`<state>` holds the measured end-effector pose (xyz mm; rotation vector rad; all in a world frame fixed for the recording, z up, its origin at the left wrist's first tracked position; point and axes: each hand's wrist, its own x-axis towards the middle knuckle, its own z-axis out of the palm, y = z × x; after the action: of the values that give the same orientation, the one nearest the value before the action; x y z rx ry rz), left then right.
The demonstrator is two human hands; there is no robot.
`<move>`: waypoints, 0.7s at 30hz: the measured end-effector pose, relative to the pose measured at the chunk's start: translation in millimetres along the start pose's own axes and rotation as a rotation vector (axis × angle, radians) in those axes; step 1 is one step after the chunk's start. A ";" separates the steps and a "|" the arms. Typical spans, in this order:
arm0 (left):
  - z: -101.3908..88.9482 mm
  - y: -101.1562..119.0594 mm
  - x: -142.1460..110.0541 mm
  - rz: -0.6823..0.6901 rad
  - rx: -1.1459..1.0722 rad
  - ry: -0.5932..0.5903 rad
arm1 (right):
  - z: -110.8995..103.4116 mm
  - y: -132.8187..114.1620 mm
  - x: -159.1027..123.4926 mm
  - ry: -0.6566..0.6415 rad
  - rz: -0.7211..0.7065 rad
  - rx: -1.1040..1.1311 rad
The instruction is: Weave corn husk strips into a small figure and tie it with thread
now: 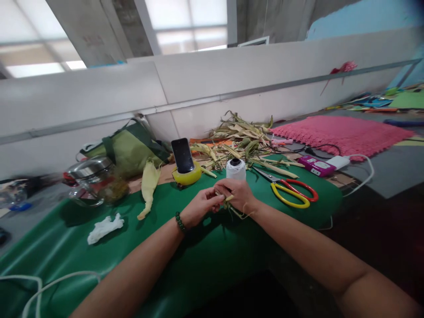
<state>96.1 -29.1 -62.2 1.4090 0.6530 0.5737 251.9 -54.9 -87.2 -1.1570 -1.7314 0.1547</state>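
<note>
My left hand [202,206] and my right hand [239,194] meet over the front of the green table cover [205,260]. Between them is a small bundle of corn husk strips [229,204], mostly hidden by my fingers, with loose strands hanging below my right wrist. Both hands are closed, fingertips pinched together on the husk. Just behind my right hand stands a white spool of thread [236,169], its lower part covered. To the right lie scissors [289,190] with one red and one yellow handle, blades pointing toward the spool.
Dried corn husks [243,132] are heaped at the back. A phone [182,155] leans on a yellow tape roll [187,174]. Leftward are a single husk [149,187], crumpled tissue [105,228], a glass teapot [96,181] and a green bag [132,148]. A purple power strip [316,166] sits right.
</note>
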 end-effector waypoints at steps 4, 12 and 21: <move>-7.6 8.0 -1.3 0.047 -0.055 0.141 | -8.4 1.9 -0.8 0.158 0.095 0.050; -14.9 19.4 -8.7 0.079 0.055 0.137 | -16.6 -4.7 0.1 -0.189 0.236 0.327; -9.2 18.1 -8.5 0.153 0.256 0.156 | -11.8 -8.6 2.2 -0.345 0.256 0.519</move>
<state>83.8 -27.1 -44.0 1.6751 0.7677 0.7470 255.7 -62.4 -75.1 -0.9894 -1.6815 0.9494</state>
